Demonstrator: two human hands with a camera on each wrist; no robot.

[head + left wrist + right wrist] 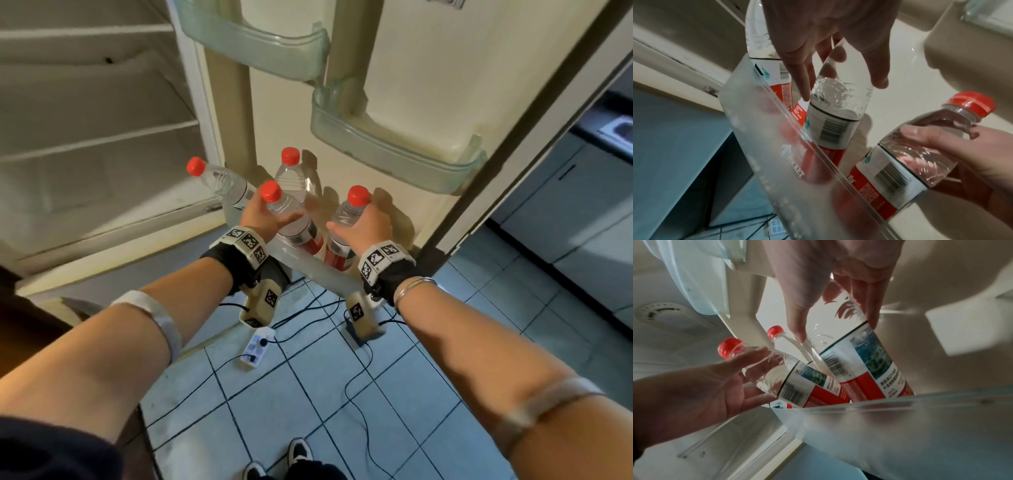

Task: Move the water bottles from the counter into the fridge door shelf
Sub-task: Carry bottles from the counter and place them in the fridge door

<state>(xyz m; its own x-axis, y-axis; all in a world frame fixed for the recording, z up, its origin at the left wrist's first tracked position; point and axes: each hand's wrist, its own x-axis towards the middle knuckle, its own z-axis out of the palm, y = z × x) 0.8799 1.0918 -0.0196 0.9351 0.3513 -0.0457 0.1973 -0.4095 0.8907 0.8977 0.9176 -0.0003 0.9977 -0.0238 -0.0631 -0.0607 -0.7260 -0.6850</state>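
Note:
Several clear water bottles with red caps stand in the frosted bottom door shelf (318, 265) of the open fridge. My left hand (270, 219) holds one tilted bottle (291, 219) by its shoulder, thumb in front and fingers behind, with the base inside the shelf (797, 162). To its right, my right hand (366, 222) grips another bottle (347, 210) just below its cap, its base also in the shelf (900, 418). A third bottle (222, 183) leans to the left. A fourth bottle (291, 176) stands upright against the door.
Two clear door shelves (394, 144) sit higher on the door. The fridge cavity with white shelves (96, 137) is to the left. A power strip (257, 346) and cables lie on the blue tiled floor below. Grey cabinets (565, 205) stand at the right.

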